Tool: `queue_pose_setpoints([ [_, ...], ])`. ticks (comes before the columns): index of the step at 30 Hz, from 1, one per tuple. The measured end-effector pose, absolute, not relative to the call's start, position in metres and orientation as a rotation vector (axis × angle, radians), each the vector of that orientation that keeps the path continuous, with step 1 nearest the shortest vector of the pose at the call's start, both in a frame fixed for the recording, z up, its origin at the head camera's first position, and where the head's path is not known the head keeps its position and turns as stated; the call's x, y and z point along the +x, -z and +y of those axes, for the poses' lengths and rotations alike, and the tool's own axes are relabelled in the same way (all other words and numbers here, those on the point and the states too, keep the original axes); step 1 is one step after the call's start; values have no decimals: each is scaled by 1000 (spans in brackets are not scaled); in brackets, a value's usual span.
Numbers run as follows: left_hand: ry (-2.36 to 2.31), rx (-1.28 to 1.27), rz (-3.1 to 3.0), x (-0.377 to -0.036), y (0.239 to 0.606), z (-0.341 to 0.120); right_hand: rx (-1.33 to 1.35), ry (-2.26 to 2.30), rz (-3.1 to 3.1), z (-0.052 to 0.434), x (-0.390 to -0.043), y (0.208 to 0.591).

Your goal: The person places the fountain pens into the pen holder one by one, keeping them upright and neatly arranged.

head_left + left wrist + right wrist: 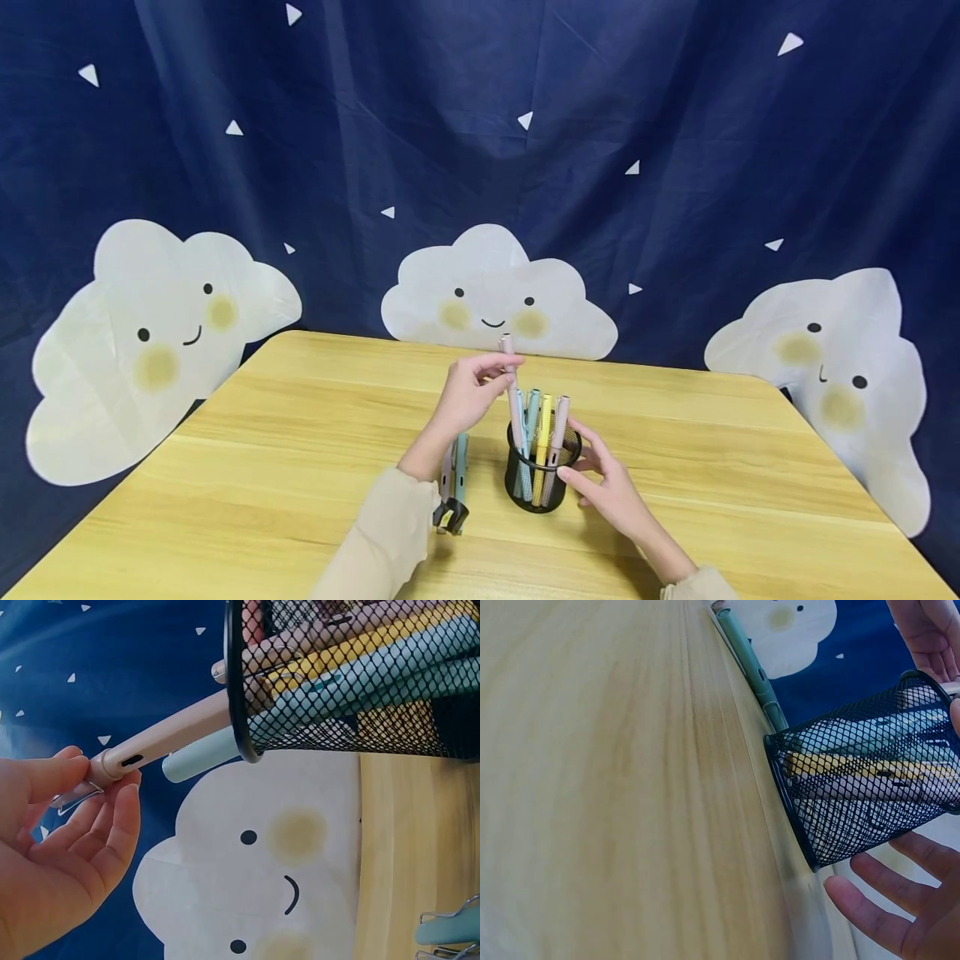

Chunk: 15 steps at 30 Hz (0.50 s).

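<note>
While your left hand (468, 392) pinches the cap end of the pink pen (513, 392) between thumb and fingers (112, 825), the pen's lower end sits inside the black mesh pen holder (542, 482), its long axis near upright, tilted slightly left. Your right hand (609, 483) rests against the holder's right side, fingers loose and spread, gripping nothing. Two more pens (454, 475) lie on the table (262, 467) just left of it.

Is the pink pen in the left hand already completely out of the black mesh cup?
No, the left hand pinches the cap end of the pink pen, whose lower part is inside the black mesh cup.
</note>
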State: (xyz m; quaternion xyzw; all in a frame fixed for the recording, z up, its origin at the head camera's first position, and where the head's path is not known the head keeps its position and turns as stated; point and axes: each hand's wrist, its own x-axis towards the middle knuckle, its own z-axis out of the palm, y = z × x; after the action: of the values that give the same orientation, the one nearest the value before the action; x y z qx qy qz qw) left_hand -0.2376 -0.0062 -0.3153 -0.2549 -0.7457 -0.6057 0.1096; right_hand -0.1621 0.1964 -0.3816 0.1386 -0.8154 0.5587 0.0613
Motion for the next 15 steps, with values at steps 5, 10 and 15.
queue_pose_setpoints([
  [5,1674,-752,-2230,-239,318,-7,418,-1689,-2468,196,-162,381],
  [10,1610,-760,-2273,-238,319,-7,415,-1682,-2469,196,-162,381],
  [15,1518,-784,-2320,-237,322,-5,420,-1681,-2468,196,-162,381],
])
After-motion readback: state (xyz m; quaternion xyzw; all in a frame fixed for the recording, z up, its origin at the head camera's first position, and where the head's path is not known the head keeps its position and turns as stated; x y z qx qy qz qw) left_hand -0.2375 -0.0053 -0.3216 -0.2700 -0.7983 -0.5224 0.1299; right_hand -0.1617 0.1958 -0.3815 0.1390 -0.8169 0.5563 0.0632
